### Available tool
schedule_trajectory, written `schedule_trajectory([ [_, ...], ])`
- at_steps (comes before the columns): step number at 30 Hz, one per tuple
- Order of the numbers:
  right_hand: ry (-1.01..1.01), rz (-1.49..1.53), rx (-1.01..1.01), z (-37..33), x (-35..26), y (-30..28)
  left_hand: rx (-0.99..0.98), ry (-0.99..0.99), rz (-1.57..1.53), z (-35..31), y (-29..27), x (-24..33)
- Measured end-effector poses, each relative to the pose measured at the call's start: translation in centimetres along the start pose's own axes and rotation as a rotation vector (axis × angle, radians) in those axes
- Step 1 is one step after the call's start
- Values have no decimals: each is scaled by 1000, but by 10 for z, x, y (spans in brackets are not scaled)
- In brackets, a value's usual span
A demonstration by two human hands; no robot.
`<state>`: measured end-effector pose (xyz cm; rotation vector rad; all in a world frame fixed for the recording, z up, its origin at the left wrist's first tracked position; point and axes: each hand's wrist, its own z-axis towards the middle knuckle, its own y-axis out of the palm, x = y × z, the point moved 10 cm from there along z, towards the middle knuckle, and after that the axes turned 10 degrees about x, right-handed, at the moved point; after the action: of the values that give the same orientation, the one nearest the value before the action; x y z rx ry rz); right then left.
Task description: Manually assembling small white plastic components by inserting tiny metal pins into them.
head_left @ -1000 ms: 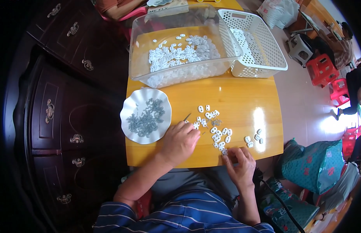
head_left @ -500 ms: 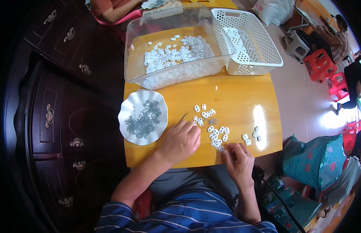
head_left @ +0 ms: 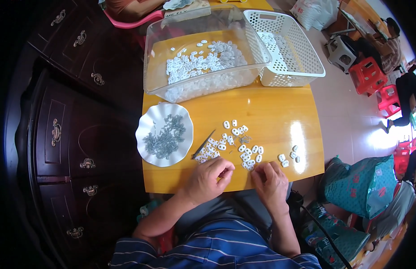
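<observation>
Dark drawers [head_left: 60,134] fill the frame's left; on the yellow surface [head_left: 270,107], mid-frame, lie white two-holed pieces [head_left: 248,151]; below them the left hand [head_left: 205,179] curls its fingers narrow; the right hand [head_left: 273,180] bends beside them; whether either grips anything, I can't tell.

Glossy wooden table [head_left: 270,107], smooth plastic pieces [head_left: 258,158], apparently metal pins [head_left: 165,140]

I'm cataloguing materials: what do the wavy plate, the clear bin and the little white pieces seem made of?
Wavy plate: smooth white, ceramic or melamine perhaps, from its even scalloped rim.
Clear bin: probably glossy plastic; the table shows through.
White pieces: likely plastic, moulded alike; too small to judge finish.
</observation>
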<state>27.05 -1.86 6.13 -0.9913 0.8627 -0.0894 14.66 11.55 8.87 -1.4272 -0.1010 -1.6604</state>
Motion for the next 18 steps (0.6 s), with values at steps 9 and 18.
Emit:
schedule_trajectory([
  [9,36,57,44,3,-2,-6,-6,-58,-132,-12,16,-11],
  [18,97,39,-65,6,6,3,-11,-83,-170,-15,20,-10],
])
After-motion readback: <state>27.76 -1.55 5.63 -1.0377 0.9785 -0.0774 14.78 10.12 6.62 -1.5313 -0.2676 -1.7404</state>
